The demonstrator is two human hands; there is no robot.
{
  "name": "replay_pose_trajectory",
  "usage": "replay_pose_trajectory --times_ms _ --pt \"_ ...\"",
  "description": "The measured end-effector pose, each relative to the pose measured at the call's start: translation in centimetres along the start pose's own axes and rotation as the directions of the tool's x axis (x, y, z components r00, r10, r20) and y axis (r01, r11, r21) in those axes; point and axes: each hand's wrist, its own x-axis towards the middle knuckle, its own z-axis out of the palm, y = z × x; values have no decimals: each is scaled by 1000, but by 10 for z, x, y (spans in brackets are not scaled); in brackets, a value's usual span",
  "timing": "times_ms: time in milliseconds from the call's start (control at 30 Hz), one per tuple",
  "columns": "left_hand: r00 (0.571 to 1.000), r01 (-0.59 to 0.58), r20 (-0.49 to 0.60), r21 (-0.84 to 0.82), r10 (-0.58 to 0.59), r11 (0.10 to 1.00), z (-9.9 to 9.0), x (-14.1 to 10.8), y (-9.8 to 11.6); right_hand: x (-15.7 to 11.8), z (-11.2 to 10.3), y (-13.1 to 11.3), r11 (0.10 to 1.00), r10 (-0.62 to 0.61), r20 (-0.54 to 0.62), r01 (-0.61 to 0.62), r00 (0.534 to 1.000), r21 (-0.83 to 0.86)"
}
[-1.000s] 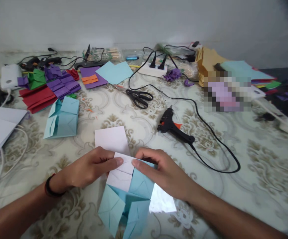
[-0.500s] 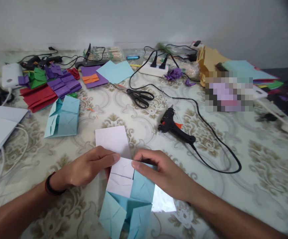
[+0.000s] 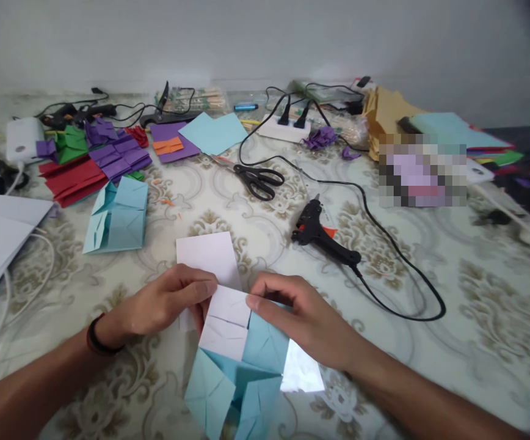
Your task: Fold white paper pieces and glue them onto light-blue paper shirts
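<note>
Both hands grip a folded paper piece [image 3: 265,342], light blue with one white creased panel [image 3: 225,324] at its upper left. My left hand [image 3: 171,299] pinches the white panel's upper left corner between thumb and fingers. At the panel's upper right, where white meets blue, my right hand [image 3: 299,311] has its thumb on top and its fingers behind. The piece's lower flaps stand partly open near the bottom edge of the view. Behind it lies a white paper strip [image 3: 207,253], and a bright white scrap [image 3: 302,370] shows beneath it on the right.
A black glue gun [image 3: 322,232] with a trailing cord lies right of centre. Beyond are black-handled scissors [image 3: 260,180] and a white power strip [image 3: 286,127]. Another light blue folded piece [image 3: 127,223] and purple folded papers [image 3: 121,153] lie left; white sheets [image 3: 3,238] cover the left edge.
The folded paper has shifted slightly right and up in my hands. My left hand has moved a little left along the white panel's corner; the right hand keeps its grip.
</note>
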Motion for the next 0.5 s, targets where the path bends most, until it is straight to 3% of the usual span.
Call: replay_pose_trajectory --times_ms 267,400,500 --pt "998 -65 -6 158 67 985 1 -1 0 -1 0 0 1000 -1 5 1 1000 -26" --pt "998 -45 -41 150 52 988 2 -2 0 -1 0 -1 1000 7 -5 -7 1000 -9" --pt "1000 5 2 101 -5 995 4 -2 1 -1 0 -1 1000 11 -12 -11 1000 -13"
